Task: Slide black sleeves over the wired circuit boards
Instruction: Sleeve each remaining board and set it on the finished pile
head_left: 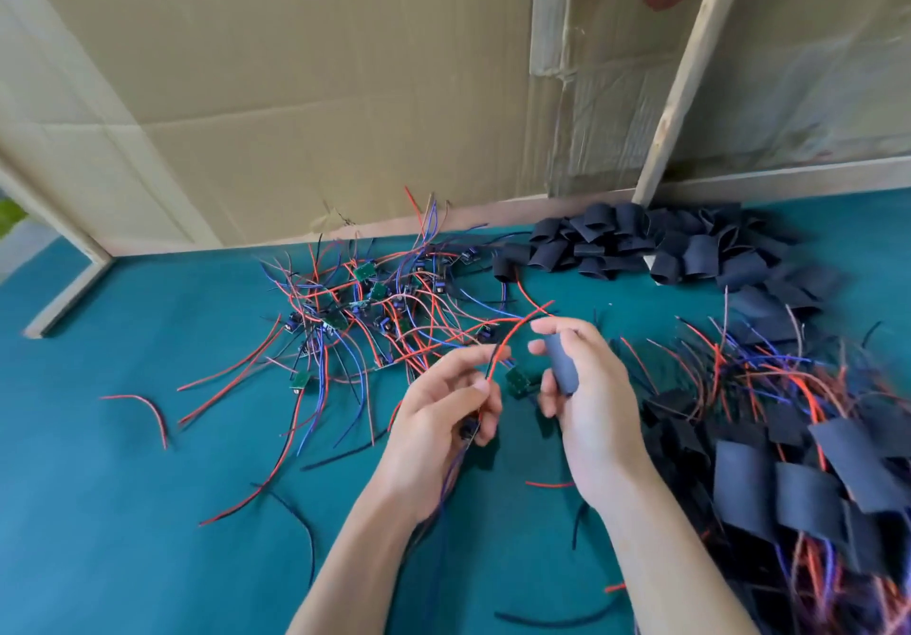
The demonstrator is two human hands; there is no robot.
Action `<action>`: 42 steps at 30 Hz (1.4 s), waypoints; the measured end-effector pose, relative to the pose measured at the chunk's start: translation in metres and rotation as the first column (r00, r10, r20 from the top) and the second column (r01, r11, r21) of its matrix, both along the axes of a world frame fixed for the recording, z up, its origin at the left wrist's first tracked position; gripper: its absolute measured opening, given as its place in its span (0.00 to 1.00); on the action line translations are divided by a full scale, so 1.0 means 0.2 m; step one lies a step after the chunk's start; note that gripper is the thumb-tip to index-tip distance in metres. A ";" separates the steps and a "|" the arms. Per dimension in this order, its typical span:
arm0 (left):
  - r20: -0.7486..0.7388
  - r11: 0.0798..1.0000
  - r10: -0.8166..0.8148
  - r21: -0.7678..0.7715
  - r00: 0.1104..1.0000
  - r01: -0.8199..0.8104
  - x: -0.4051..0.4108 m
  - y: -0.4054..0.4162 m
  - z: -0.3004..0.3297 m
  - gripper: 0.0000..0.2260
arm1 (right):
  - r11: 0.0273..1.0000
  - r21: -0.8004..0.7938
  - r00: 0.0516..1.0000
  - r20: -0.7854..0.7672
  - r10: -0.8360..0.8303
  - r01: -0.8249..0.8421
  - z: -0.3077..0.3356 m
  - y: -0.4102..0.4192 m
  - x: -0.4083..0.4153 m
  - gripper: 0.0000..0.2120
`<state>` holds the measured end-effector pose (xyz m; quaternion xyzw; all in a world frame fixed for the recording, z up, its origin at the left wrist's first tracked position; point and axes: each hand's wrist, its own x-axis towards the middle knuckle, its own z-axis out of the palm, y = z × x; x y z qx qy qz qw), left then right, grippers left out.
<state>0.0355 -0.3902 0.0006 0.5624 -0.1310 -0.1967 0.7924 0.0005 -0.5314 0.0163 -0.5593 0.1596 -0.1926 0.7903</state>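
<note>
My right hand (586, 398) grips a black sleeve (562, 363), its open end turned toward the left. My left hand (443, 412) pinches the red and blue wires of a small green circuit board (517, 381) that hangs between the two hands, just left of the sleeve. One red wire (512, 333) arcs up from my left fingers. A tangle of bare wired boards (374, 309) lies on the green table behind my hands. Empty black sleeves (655, 245) are heaped at the back right.
A pile of sleeved boards with red and blue leads (798, 442) fills the right side. Loose wire offcuts (148, 405) lie on the green mat (123, 511) at left and near my forearms. Cardboard walls (296, 92) and a wooden post (685, 67) close the back.
</note>
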 end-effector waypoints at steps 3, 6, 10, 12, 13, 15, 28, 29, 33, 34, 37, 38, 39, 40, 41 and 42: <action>0.004 1.000 -0.018 0.016 1.000 0.018 0.01 0.00 0.00 0.12 | 0.986 0.159 0.999 -0.012 -0.046 0.047 -0.01 -0.04 0.02 0.17; -0.020 0.999 -0.036 0.014 0.999 0.036 0.03 0.01 0.00 0.12 | 0.942 0.317 0.994 -0.030 -0.102 0.106 -0.01 -0.09 0.02 0.17; -0.050 0.999 -0.054 -0.011 0.997 0.054 0.05 0.01 0.00 0.11 | 0.909 0.396 0.990 0.004 -0.142 0.129 0.00 -0.11 0.02 0.13; -0.055 0.998 -0.067 -0.005 0.996 0.067 0.06 0.01 0.00 0.11 | 0.894 0.431 0.986 0.043 -0.158 0.125 0.01 -0.13 0.02 0.09; -0.055 0.997 -0.074 0.004 0.996 0.074 0.07 0.02 0.00 0.12 | 0.885 0.450 0.984 0.058 -0.166 0.123 0.02 -0.13 0.02 0.07; -0.057 0.997 -0.077 0.016 0.995 0.078 0.08 0.02 0.00 0.13 | 0.875 0.468 0.981 0.075 -0.178 0.123 0.03 -0.14 0.01 0.03; -0.048 0.999 -0.023 0.024 0.999 0.024 0.06 0.00 -0.01 0.13 | 0.840 0.431 0.928 0.013 -0.372 0.330 0.03 -0.16 0.01 0.08; -0.045 0.999 -0.019 0.026 0.999 0.020 0.06 -0.01 -0.01 0.13 | 0.840 0.428 0.928 0.008 -0.374 0.335 0.03 -0.16 0.01 0.09; -0.038 0.999 -0.003 0.037 0.999 0.004 0.05 -0.02 -0.01 0.13 | 0.853 0.425 0.937 0.028 -0.347 0.303 0.03 -0.16 0.01 0.10; -0.035 0.999 0.002 0.041 0.999 0.000 0.05 -0.02 -0.01 0.13 | 0.859 0.425 0.942 0.040 -0.333 0.286 0.03 -0.16 0.01 0.10; -0.054 0.999 0.022 0.036 0.998 -0.020 0.05 -0.02 0.00 0.12 | 0.862 0.443 0.948 0.074 -0.310 0.247 0.03 -0.16 0.00 0.11; -0.061 0.999 0.026 0.037 0.998 -0.024 0.05 -0.02 0.00 0.12 | 0.856 0.456 0.947 0.080 -0.310 0.242 0.03 -0.17 0.00 0.10; -0.065 0.999 0.028 0.039 0.997 -0.026 0.05 -0.02 0.00 0.12 | 0.850 0.470 0.947 0.084 -0.310 0.237 0.03 -0.17 0.00 0.09; -0.067 0.999 0.029 0.039 0.997 -0.027 0.05 -0.02 0.00 0.12 | 0.844 0.483 0.947 0.087 -0.309 0.231 0.04 -0.17 -0.01 0.09; -0.068 0.999 0.030 0.036 0.997 -0.028 0.05 -0.02 0.00 0.12 | 0.841 0.491 0.948 0.089 -0.305 0.225 0.04 -0.17 -0.01 0.08; -0.069 0.999 0.030 0.033 0.997 -0.028 0.05 -0.02 0.01 0.12 | 0.843 0.489 0.949 0.089 -0.302 0.223 0.04 -0.17 -0.01 0.08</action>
